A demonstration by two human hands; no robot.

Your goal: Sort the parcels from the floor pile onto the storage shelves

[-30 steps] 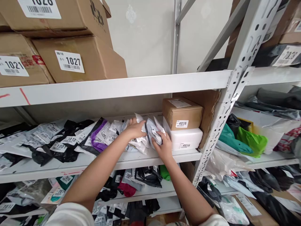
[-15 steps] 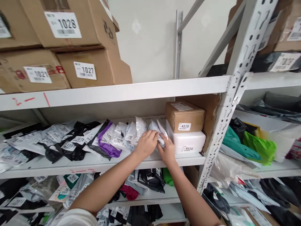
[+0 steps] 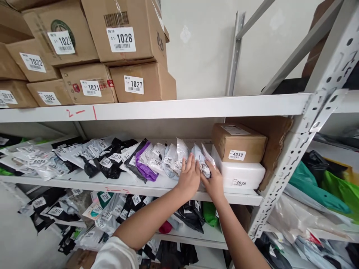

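My left hand (image 3: 189, 180) has its fingers stretched out flat against a row of upright mailer bags on the middle shelf. My right hand (image 3: 213, 184) grips a small whitish mailer bag (image 3: 205, 170) with a printed label, its thumb on the near side and its fingers around the right edge. Left of my hands stand a white mailer bag (image 3: 182, 150), a bag labelled 1035 (image 3: 155, 162) and a purple and grey bag (image 3: 146, 168). On the right a brown box labelled 4039 (image 3: 239, 144) sits on a white foam box labelled 4038 (image 3: 241, 175).
Labelled cartons (image 3: 134, 83) stack on the upper shelf, behind its white beam (image 3: 190, 108). A perforated post (image 3: 303, 127) stands at the right. Black bags (image 3: 110, 160) lie farther left. The lower shelf (image 3: 196, 239) holds more parcels, and green bags (image 3: 336, 186) fill the neighbouring rack.
The view has swung left, so the shelf sits farther right in the picture. My left fingers have straightened from a curl over the bags. My right hand stays at the small bag.
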